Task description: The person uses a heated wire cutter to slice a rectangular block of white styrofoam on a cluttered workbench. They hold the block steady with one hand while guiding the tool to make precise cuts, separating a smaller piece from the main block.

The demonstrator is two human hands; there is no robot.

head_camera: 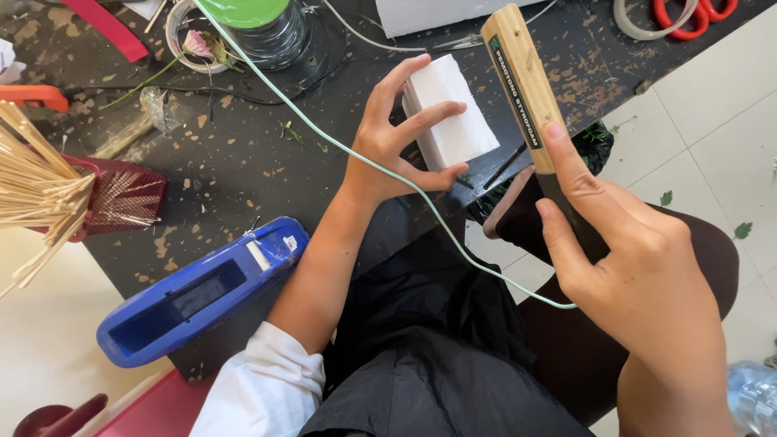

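Note:
My left hand (394, 137) grips a white foam block (450, 113) at the near edge of a dark, paint-flecked worktable (243, 170); the fingers wrap over its top and side. My right hand (631, 267) holds a tool with a light wooden handle (522, 77) and a dark lower part, its index finger laid along the handle. The tool stands just right of the foam block. A pale green cord (324, 133) runs from the table's far side across my left wrist down to my right hand.
A blue tape dispenser (198, 291) lies at the table's near left. Wooden sticks (32, 174) fill a red mesh holder (121, 198). A green-lidded jar (263, 24), a pink flower (194, 42), red scissors (696, 16) and a larger foam piece (437, 12) sit farther back.

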